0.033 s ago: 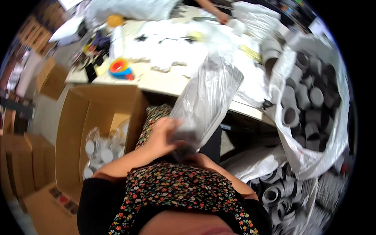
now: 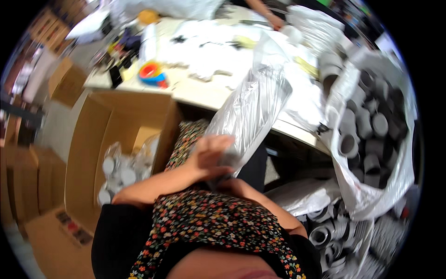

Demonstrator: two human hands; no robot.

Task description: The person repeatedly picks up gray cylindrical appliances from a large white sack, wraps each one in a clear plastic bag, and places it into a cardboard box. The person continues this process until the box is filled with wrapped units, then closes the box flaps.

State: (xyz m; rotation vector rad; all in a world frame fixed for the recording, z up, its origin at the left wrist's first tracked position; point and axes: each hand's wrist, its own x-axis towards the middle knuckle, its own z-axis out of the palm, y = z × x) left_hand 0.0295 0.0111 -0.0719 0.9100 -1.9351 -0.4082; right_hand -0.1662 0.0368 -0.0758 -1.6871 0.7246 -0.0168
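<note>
A long clear plastic bag (image 2: 251, 109) with grey contents slants from my lap up over the table's front edge. My left hand (image 2: 206, 160) is at its lower end, slightly blurred, with fingers stretched out and the thumb apart over the plastic. Close against the bag's bottom end, my right hand (image 2: 231, 187) is closed round the gathered plastic; its fingertips are mostly hidden. The bag's upper end is loose, see-through film above the white items on the table.
An open cardboard box (image 2: 88, 139) at left holds clear-bagged pieces with grey round ends (image 2: 126, 176). At right, a large white sack (image 2: 334, 139) is full of grey pipe fittings (image 2: 364, 121). Orange and blue tape rolls (image 2: 151, 74) lie on the table (image 2: 195, 95). Another person's hand (image 2: 275, 22) is at the far side.
My left hand's fingers have lifted and opened out to the right over the bag's lower end. The whole view has shifted slightly; my right hand stays at the bag's bottom.
</note>
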